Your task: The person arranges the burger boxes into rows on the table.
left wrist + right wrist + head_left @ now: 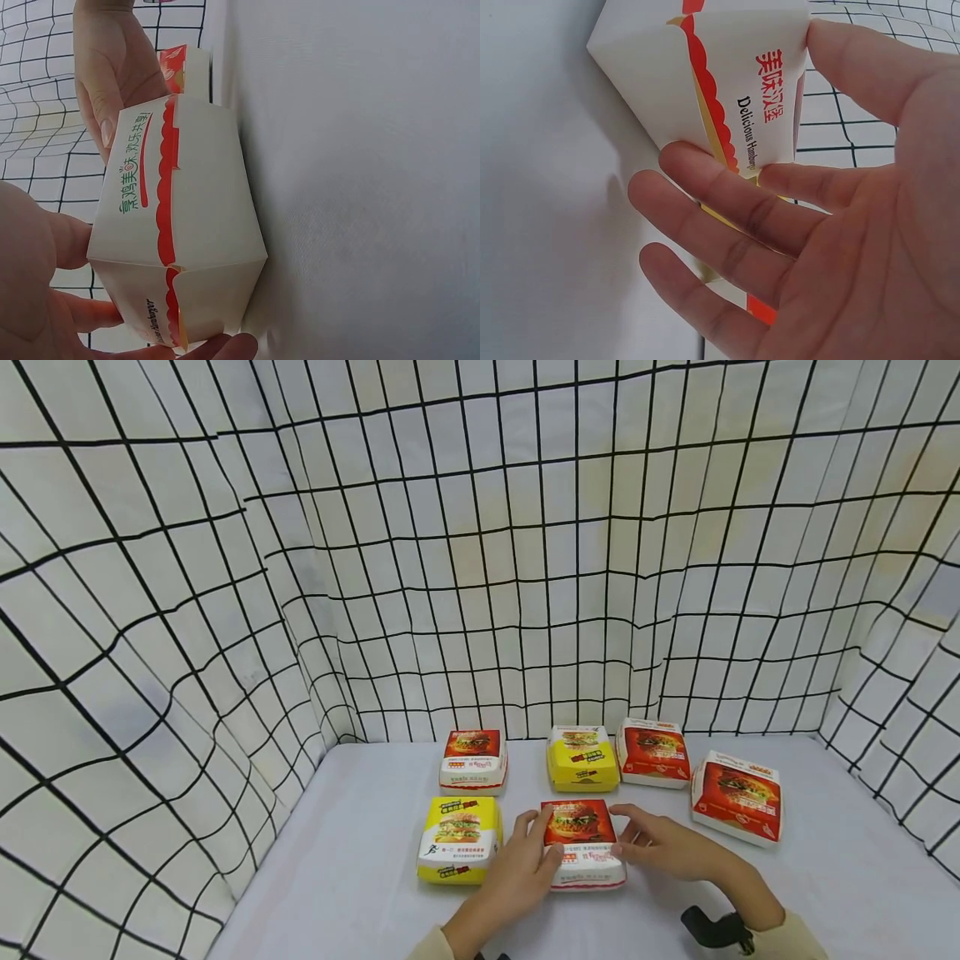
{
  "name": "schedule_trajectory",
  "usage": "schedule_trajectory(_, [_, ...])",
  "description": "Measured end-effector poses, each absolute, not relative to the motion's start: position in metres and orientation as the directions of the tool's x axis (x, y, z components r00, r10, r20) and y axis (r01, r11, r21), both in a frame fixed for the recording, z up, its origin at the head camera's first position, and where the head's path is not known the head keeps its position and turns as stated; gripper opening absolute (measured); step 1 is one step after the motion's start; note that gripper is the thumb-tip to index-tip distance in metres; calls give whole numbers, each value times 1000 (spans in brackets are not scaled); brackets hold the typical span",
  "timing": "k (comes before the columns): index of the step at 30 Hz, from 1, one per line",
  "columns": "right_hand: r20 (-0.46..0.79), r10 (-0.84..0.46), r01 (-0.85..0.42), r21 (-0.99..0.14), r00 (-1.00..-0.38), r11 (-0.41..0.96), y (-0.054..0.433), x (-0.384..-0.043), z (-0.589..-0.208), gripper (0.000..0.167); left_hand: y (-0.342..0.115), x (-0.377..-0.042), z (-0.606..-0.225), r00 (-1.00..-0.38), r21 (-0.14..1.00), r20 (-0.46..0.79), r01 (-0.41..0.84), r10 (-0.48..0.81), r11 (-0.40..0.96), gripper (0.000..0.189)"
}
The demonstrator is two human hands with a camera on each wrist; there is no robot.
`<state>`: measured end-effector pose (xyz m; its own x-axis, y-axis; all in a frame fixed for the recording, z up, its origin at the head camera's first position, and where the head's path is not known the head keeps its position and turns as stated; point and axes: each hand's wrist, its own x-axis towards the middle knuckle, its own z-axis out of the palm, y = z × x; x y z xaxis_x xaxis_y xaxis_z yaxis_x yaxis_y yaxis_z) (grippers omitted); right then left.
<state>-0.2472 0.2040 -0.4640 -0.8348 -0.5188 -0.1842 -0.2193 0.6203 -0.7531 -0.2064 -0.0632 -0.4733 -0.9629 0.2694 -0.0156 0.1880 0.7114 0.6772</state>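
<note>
Both hands are at a red-and-white hamburger box (583,852) with a burger picture on its lid. My left hand (520,864) holds its left side, thumb toward the front corner and fingers farther back. On the opposite side my right hand (663,845) has its thumb at the near corner and its index finger at the far edge. The right wrist view shows its other fingers (705,247) spread low beside the box. White side walls with a red scalloped band face the left wrist camera, the base close over the white tabletop. A yellow-and-white hamburger box (459,842) stands left of my left hand.
Behind stand a red-and-white box (472,764), a yellow box (583,760) and a red box (654,754). Another red box (737,797) sits angled at the right. White walls under black netting (480,560) enclose the white table (337,877). A black strap (716,928) shows at my right wrist.
</note>
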Motion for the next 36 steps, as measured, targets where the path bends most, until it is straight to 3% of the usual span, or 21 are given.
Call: schedule_trajectory(36, [-203, -512, -203, -751, -834, 628, 199, -244, -461, 80, -63, -206, -474, -956, 705, -43, 176, 289, 687, 63])
